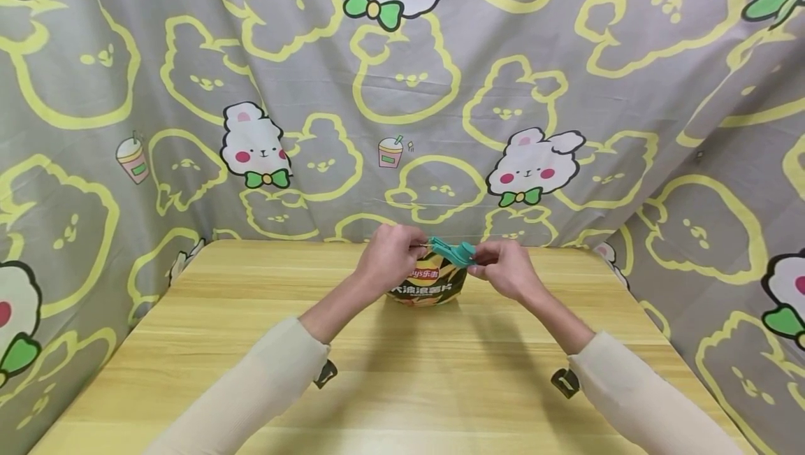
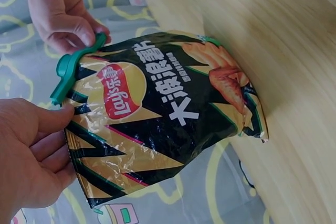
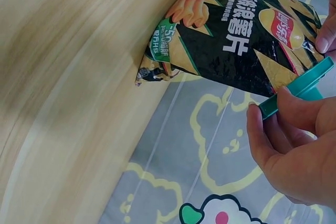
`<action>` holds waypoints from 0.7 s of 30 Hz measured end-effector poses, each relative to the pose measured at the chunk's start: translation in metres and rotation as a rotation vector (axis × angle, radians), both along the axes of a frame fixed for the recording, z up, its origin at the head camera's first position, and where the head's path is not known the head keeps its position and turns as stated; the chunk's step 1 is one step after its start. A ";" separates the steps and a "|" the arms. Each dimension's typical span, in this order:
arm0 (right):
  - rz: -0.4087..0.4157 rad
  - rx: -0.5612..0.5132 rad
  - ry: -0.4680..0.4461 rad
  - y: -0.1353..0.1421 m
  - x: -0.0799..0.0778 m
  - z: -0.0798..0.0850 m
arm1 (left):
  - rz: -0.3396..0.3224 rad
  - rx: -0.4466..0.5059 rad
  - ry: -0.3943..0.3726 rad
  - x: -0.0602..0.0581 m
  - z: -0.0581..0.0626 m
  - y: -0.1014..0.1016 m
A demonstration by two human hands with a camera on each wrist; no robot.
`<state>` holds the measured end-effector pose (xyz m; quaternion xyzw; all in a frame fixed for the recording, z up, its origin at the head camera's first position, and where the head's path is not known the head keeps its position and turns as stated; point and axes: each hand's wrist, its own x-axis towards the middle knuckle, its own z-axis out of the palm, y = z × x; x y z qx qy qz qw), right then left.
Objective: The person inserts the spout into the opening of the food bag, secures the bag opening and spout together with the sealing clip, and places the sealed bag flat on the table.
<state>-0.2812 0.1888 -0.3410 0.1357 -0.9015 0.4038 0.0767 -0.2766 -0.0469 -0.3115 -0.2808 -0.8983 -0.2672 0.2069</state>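
A black and gold bag of potato chips [image 2: 157, 108] stands upright on the table, its bottom resting on the wood. My left hand [image 1: 391, 256] pinches the bag's top edge at its left side, thumb on the printed face. A green bag clip [image 3: 299, 85] with a round spout-like knob lies across the right part of that top edge. My right hand [image 1: 506, 270] holds the clip's outer end between thumb and fingers. In the left wrist view the clip's inner end reaches close to my left thumb [image 2: 55, 118]. Whether the clip is fastened cannot be made out.
The wood-grain table [image 1: 251, 357] spreads out on both sides and in front of the bag. A grey curtain [image 1: 415, 91] with yellow and white cartoon figures hangs behind the table and along both sides. Dark straps [image 1: 564, 383] hang at both sleeves.
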 end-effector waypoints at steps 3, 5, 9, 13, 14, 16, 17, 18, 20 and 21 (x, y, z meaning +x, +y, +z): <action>-0.003 -0.002 0.016 0.000 0.000 -0.001 | 0.001 0.021 -0.016 0.001 -0.001 0.002; -0.009 -0.004 0.020 0.000 0.000 -0.001 | -0.006 0.033 -0.025 0.001 -0.002 0.005; -0.010 -0.010 0.020 0.000 -0.001 -0.001 | -0.028 0.052 -0.042 0.000 -0.003 0.010; -0.008 -0.013 0.009 0.001 0.000 -0.002 | -0.032 0.062 -0.062 -0.001 -0.004 0.014; -0.003 -0.012 0.008 0.001 0.000 -0.002 | -0.030 0.065 -0.068 -0.001 -0.003 0.015; 0.002 -0.010 0.010 0.001 0.001 -0.002 | -0.027 0.079 -0.088 -0.001 -0.003 0.016; 0.005 -0.009 0.012 0.001 0.001 -0.002 | -0.024 0.086 -0.100 0.000 -0.003 0.016; 0.006 -0.007 0.015 0.001 0.001 -0.002 | -0.023 0.096 -0.112 0.000 -0.003 0.017; 0.007 -0.008 0.017 0.002 0.001 -0.001 | -0.025 0.115 -0.128 0.000 -0.002 0.017; 0.006 -0.010 0.017 0.002 0.001 -0.001 | -0.026 0.123 -0.134 0.001 -0.002 0.018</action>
